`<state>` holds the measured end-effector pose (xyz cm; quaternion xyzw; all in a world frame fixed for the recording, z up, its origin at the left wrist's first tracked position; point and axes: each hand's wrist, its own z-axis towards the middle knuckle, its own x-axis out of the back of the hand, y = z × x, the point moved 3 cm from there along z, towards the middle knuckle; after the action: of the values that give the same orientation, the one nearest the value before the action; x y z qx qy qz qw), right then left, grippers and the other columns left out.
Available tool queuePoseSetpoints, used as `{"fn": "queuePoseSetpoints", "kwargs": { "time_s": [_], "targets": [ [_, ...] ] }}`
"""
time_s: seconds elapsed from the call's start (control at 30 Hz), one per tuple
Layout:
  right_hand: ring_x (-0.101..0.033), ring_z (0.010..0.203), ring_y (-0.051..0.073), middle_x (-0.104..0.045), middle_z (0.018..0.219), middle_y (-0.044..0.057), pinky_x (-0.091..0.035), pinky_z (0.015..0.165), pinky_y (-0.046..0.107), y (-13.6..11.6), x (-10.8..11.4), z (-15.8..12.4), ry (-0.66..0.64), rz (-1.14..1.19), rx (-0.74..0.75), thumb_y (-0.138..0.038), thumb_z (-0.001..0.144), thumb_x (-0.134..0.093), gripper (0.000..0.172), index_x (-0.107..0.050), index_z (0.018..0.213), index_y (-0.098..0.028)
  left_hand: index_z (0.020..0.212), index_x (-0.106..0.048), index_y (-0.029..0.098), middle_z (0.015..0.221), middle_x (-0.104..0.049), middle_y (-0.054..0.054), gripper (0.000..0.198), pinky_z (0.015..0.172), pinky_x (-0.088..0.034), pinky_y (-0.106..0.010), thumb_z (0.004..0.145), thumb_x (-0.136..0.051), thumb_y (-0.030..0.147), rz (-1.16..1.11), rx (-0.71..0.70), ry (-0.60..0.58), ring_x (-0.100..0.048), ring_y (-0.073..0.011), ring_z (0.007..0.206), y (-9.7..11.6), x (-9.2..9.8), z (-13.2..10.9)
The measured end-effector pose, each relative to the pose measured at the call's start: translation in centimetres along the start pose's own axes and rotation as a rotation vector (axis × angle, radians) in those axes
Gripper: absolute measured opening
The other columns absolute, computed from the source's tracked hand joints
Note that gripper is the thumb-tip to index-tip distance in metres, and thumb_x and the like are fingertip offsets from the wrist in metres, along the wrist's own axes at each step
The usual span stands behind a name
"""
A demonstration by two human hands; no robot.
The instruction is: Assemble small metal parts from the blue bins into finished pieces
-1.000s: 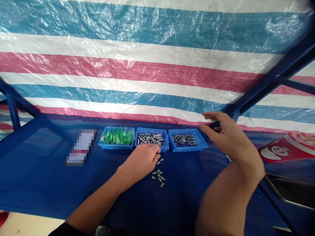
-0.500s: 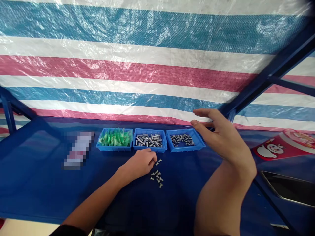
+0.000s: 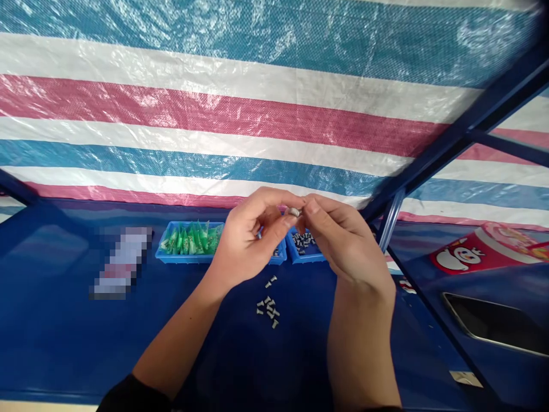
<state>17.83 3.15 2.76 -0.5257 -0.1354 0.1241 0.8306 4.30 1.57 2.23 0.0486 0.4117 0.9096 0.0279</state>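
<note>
My left hand (image 3: 253, 237) is closed in a pinch, thumb and fingertips on a small silvery metal cylinder (image 3: 294, 212). From the other side my right hand (image 3: 343, 234) meets it, its thumb and fingertips pinched together at the cylinder's right end; what lies between them is mostly hidden. Both hands are raised above the middle blue bin (image 3: 278, 258), whose metal pieces they largely cover. Behind my right hand, a bin (image 3: 306, 258) holds small dark screws. On the table below lie several loose metal pieces with flat heads (image 3: 269, 306).
A blue bin (image 3: 184, 259) with green-marked plastic packets stands left of my hands. A blurred-out item (image 3: 122, 263) lies farther left. On the right are a red cup (image 3: 467, 252), a phone (image 3: 497, 323) and a blue metal frame (image 3: 429, 154). Striped sheeting (image 3: 214, 103) hangs behind.
My left hand has risen from beside the loose metal pieces, and my right hand has come left and down. Their fingertips now meet at the metal cylinder. The view has shifted slightly.
</note>
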Motion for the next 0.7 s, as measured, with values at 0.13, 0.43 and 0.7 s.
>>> {"fn": "queuePoseSetpoints", "kwargs": {
  "time_s": [0.13, 0.43, 0.7],
  "targets": [
    [-0.058, 0.073, 0.014, -0.059, 0.074, 0.0, -0.05, 0.073, 0.03, 0.4, 0.3, 0.1, 0.007, 0.047, -0.002, -0.041, 0.091, -0.054, 0.025, -0.066, 0.078, -0.022, 0.101, -0.064, 0.019, 0.097, -0.063, -0.003, 0.016, 0.064, -0.048, -0.022, 0.088, -0.056, 0.013, 0.05, -0.071, 0.021, -0.056, -0.0085, 0.069, 0.2, -0.4, -0.2],
    [-0.057, 0.073, 0.013, -0.062, 0.081, 0.0, -0.046, 0.065, 0.029, -0.6, 1.4, -0.2, 0.259, -0.296, 0.127, -0.019, 0.083, -0.064, 0.004, -0.066, 0.084, -0.022, 0.084, -0.069, 0.018, 0.072, -0.068, -0.001, 0.023, 0.059, -0.048, -0.021, 0.086, -0.059, 0.039, -0.248, 0.345, 0.13, -0.061, -0.0098, 0.064, -2.4, -0.9, 0.0],
    [-0.057, 0.077, 0.014, -0.059, 0.082, 0.0, -0.046, 0.067, 0.031, -0.8, 0.4, -0.2, 0.141, -0.422, 0.184, -0.011, 0.083, -0.058, 0.011, -0.063, 0.083, -0.021, 0.074, -0.069, 0.016, 0.066, -0.066, 0.001, 0.017, 0.06, -0.049, -0.02, 0.078, -0.07, 0.033, -0.337, 0.459, 0.158, -0.06, -0.0079, 0.061, -2.8, -0.5, 0.2]
  ]
}}
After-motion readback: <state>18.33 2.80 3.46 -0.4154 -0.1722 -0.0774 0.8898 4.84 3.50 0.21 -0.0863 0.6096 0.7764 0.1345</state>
